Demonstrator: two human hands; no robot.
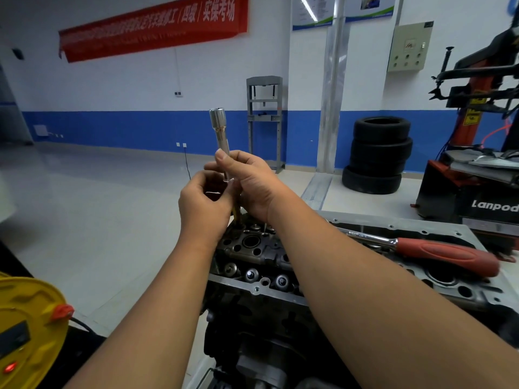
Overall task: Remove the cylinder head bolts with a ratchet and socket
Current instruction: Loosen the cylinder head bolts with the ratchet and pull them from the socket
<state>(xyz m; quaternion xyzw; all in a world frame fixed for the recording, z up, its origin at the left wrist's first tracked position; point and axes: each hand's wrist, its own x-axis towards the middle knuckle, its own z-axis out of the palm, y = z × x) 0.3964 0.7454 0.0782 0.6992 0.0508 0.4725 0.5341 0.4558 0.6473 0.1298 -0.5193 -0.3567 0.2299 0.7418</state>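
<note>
yellow reel [25,327] at lower left edge. cylinder head [261,259] below forearms, valve springs exposed. ratchet [438,251], red handle, lying on cylinder head at right, untouched. left hand [203,203] curled round small part, hidden by fingers; yellowish shaft below it, over head's far end. right hand [250,183] clamped on long socket [222,141], upright, open end up. beyond: stacked tyres [379,155], grey press frame [265,119], red banner [154,26] on wall.
</note>
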